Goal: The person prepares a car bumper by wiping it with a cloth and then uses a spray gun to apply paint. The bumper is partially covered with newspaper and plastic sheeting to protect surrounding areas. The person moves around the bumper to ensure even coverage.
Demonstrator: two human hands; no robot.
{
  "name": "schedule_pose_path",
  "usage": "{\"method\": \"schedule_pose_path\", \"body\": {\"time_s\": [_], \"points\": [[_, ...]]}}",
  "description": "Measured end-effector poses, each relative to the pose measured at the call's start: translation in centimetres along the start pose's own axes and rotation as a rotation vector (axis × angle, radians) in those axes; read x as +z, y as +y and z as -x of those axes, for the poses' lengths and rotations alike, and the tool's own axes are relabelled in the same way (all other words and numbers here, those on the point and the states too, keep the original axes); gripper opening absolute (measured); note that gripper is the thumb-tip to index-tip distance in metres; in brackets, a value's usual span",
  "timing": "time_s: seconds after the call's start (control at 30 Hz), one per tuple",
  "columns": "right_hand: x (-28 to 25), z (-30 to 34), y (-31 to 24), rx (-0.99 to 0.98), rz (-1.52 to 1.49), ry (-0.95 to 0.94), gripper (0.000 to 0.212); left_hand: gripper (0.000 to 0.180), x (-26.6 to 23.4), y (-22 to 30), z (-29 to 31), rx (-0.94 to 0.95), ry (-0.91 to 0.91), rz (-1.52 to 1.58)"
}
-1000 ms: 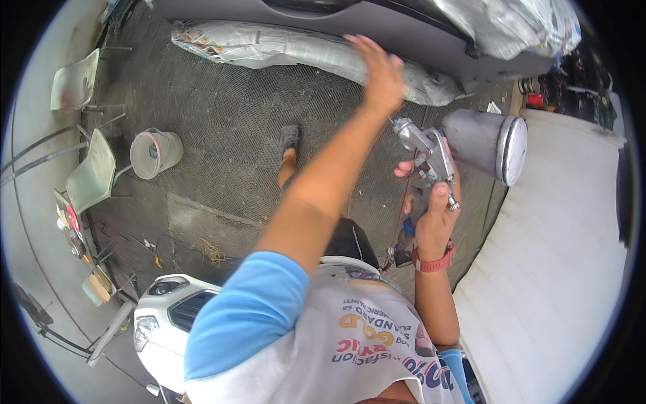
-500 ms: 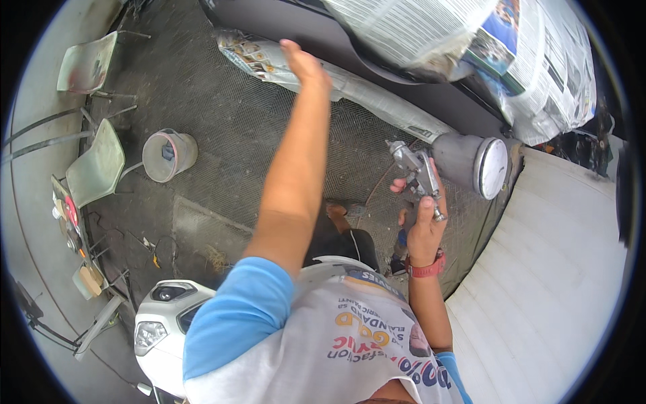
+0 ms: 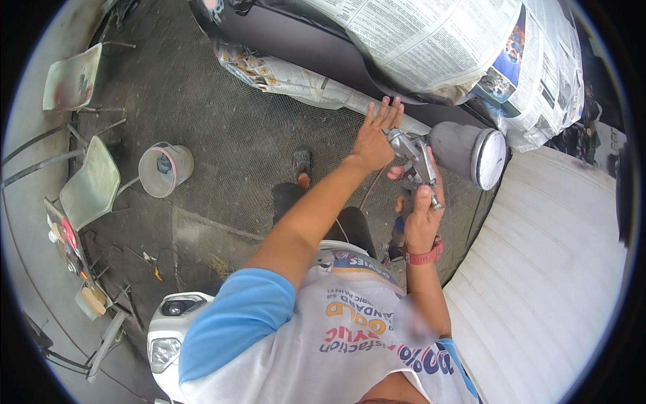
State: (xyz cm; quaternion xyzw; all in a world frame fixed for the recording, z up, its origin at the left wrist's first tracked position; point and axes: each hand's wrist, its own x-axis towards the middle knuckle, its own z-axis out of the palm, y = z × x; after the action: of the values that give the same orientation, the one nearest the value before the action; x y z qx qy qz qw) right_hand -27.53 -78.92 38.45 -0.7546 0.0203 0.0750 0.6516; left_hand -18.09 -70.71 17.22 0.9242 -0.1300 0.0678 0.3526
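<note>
A: What is the right hand (image 3: 422,214) doing?

B: It is gripping a metal spray gun (image 3: 416,161) by its handle, fingers wrapped tightly around it. The gun's grey cup (image 3: 465,148), capped with a white lid, is pointing toward the person's right, and the whole gun is sitting just in front of the chest, above the dark grated floor (image 3: 222,128).

A: And the left hand (image 3: 374,138)?

B: It is reaching forward with the fingers spread flat and holding nothing. Its fingertips are lying at the lower edge of the grey car panel (image 3: 316,47), right next to the gun's body; whether the palm is touching the gun cannot be told.

A: What is bordering the working area?

B: Newspaper masking (image 3: 431,47) is covering the panel above, and a second newspaper-wrapped strip (image 3: 289,81) is running along its bottom edge. A pale ribbed surface (image 3: 552,269) is closing in on the right.

A: Where is open room lying?

B: To the left, the floor is stretching free as far as a white bucket (image 3: 163,170) and two pale chairs (image 3: 91,185). A white scooter (image 3: 168,330) is standing close behind the person's left side.
</note>
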Motion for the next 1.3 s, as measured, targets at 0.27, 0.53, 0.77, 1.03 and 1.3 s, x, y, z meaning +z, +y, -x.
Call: {"method": "schedule_pose_path", "body": {"time_s": [0.27, 0.53, 0.77, 1.03, 1.3], "points": [[-5.4, 1.6, 1.9, 0.043, -0.059, 0.032, 0.069, 0.076, -12.1, -16.4, 0.8, -0.201, 0.179, -0.596], [-6.1, 1.6, 2.1, 0.035, -0.086, -0.009, 0.067, 0.089, -4.6, -5.1, -4.0, -0.259, 0.201, -0.41], [-10.6, 1.2, 3.2, 0.025, -0.088, -0.044, 0.065, 0.073, -3.8, -5.1, -3.3, 0.034, -0.13, -0.654], [-10.7, 0.8, 3.0, 0.018, -0.09, -0.069, 0.064, 0.091, -8.5, -12.0, -6.3, -0.41, 0.432, -0.472], [-10.6, 0.5, 2.9, 0.001, -0.111, -0.102, 0.065, 0.079, -2.0, -2.4, -3.7, 0.059, -0.152, -0.593]]}}
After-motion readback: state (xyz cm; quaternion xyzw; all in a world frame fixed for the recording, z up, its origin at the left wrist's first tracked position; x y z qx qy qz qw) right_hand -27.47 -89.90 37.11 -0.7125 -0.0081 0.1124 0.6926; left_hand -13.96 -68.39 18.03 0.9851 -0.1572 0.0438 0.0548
